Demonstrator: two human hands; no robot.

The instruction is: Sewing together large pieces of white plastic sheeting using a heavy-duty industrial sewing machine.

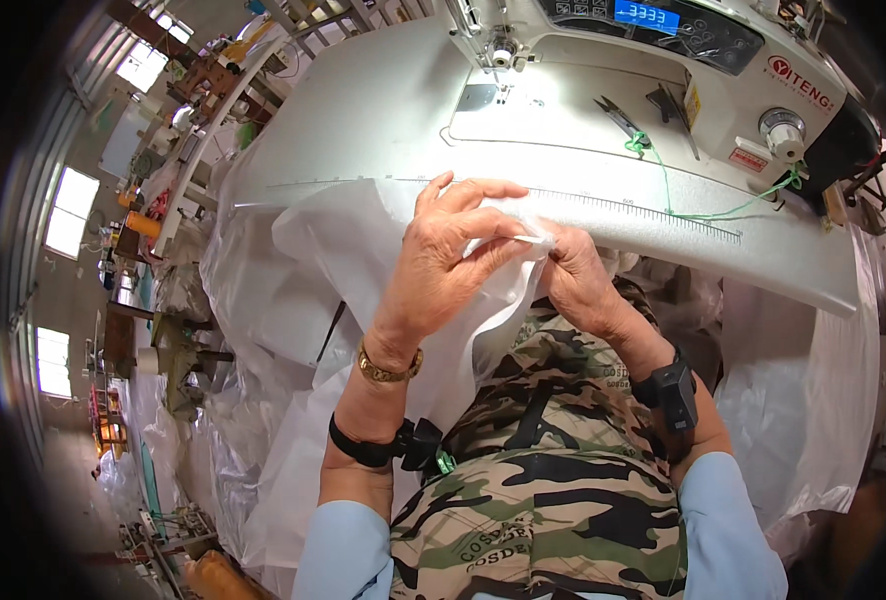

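A thin white sheet of fabric (338,235) hangs over the front edge of the sewing table and down across my lap. My left hand (453,245) pinches its edge between thumb and fingers, with the other fingers raised. Close beside it, my right hand (575,275) grips the same edge, its fingertips partly hidden behind the fold. Both hands meet just off the table's near edge, in front of a white sewing machine (603,60). The machine's needle and presser foot (503,92) are lit, well beyond my hands.
Thread snips (618,118) tied with green cord (668,190) lie on the white table (363,110), near a thin dark tool (681,120). A printed ruler scale (633,207) runs along the front edge. Clear plastic sheeting (813,400) hangs at the right; cluttered benches stand far left.
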